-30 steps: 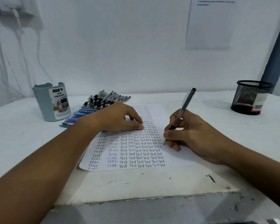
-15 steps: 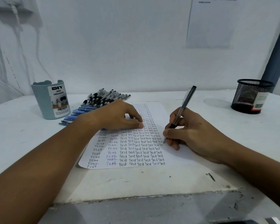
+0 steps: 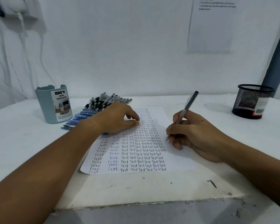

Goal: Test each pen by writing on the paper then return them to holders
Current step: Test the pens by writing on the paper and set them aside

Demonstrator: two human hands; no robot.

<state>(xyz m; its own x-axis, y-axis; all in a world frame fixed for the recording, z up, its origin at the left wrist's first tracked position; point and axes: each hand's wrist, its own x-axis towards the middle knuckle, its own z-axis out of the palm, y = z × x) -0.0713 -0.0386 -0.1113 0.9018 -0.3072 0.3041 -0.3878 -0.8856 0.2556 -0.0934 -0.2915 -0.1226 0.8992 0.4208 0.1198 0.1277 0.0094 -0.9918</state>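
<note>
White table (image 3: pixel 200 188) fills lower frame. Paper (image 3: pixel 176 162) at centre, rows of "Test". Left hand (image 3: pixel 116 120) rests on paper, fingers loosely bent, holding nothing. Right hand (image 3: pixel 196 135) right of centre pinches pen (image 3: pixel 187 107), tip on paper. Teal organizer (image 3: pixel 45 107) left, mesh holder (image 3: pixel 249 101) far right, pen pile (image 3: pixel 100 102) between organizer and paper.

pen (image 3: pixel 187 109): dark slim barrel, tilted, tip down on paper's right part, held in right hand (image 3: pixel 196 135) | paper (image 3: pixel 176 160): white sheet, flat mid-table, columns of "Test" | loose pens (image 3: pixel 95 109): black and blue, lying in a row near table's far-left | holders: blue-grey cup (image 3: pixel 46 109) far-left, black mesh cup (image 3: pixel 247 102) far-right, both upright
</note>
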